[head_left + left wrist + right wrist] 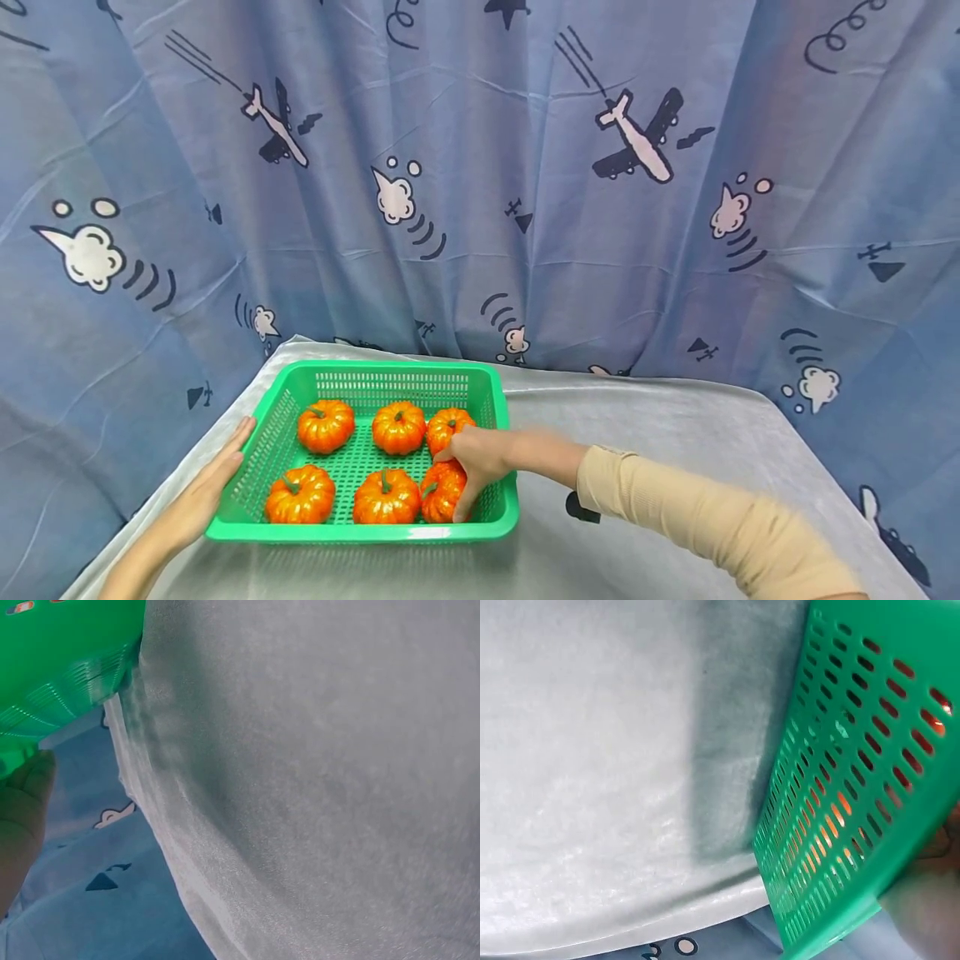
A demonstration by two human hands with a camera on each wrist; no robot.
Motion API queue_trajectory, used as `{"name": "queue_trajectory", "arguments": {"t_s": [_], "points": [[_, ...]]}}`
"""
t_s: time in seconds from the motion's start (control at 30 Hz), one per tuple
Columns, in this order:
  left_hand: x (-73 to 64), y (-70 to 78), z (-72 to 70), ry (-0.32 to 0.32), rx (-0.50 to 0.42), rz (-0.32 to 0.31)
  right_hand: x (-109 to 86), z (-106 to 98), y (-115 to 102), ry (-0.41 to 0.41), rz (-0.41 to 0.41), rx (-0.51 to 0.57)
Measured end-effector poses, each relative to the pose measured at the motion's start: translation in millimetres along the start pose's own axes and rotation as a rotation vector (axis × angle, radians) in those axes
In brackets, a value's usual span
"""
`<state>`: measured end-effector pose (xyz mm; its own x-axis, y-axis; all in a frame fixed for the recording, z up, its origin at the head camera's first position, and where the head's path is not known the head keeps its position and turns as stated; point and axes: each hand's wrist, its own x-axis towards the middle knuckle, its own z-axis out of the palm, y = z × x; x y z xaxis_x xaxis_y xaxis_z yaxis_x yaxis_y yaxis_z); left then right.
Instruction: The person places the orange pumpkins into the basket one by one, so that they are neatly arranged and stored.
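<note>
A green plastic basket [360, 532] holds several small shiny orange pumpkins, set in a back row and a front row. Along the basket's left rim, my left hand [206, 492] rests with fingers fairly straight; the left wrist view shows its fingertips against the green wall [67, 697]. My right hand [483, 454] reaches over the right rim and grips the front right pumpkin [441, 492], thumb on the near side and fingers on the far side. Just beyond those fingers sits the back right pumpkin [448, 425]. The right wrist view shows mostly the slotted basket side [855, 750].
Other pumpkins in the basket include the front middle one [386, 497] and the back left one [326, 426]. A pale grey cloth [637, 417] covers the table. Behind hangs a blue curtain [480, 208] with printed planes. A small black object [581, 508] shows below the right forearm.
</note>
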<state>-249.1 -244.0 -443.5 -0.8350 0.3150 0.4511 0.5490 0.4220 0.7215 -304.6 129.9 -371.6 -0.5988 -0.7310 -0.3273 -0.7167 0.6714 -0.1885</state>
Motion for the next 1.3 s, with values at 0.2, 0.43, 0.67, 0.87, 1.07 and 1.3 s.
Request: {"name": "queue_trajectory", "arguments": {"t_s": [0.2,0.43,0.67,0.87,1.07,1.3], "points": [[-0.3,-1.0,-0.6,0.000,-0.001,0.003,1.8,3.5,-4.6,0.015,0.006,-0.054],[-1.2,-1.7,0.4,0.000,-0.002,-0.003,3.4,7.2,-12.3,-0.050,0.114,-0.246],[-0.9,-3.0,-0.1,-0.004,-0.002,-0.005,7.1,13.8,-18.1,-0.076,0.171,-0.376],[1.5,-5.0,-1.6,-0.024,0.007,-0.003,12.6,16.2,-25.3,-0.123,0.239,-0.428],[4.6,-8.5,-4.6,-0.035,0.027,-0.006,9.6,-5.8,-26.6,-0.147,0.284,-0.402],[8.0,-12.9,-14.8,-0.102,0.088,-0.063,-43.5,-46.6,-2.2,0.235,0.084,0.064]]}}
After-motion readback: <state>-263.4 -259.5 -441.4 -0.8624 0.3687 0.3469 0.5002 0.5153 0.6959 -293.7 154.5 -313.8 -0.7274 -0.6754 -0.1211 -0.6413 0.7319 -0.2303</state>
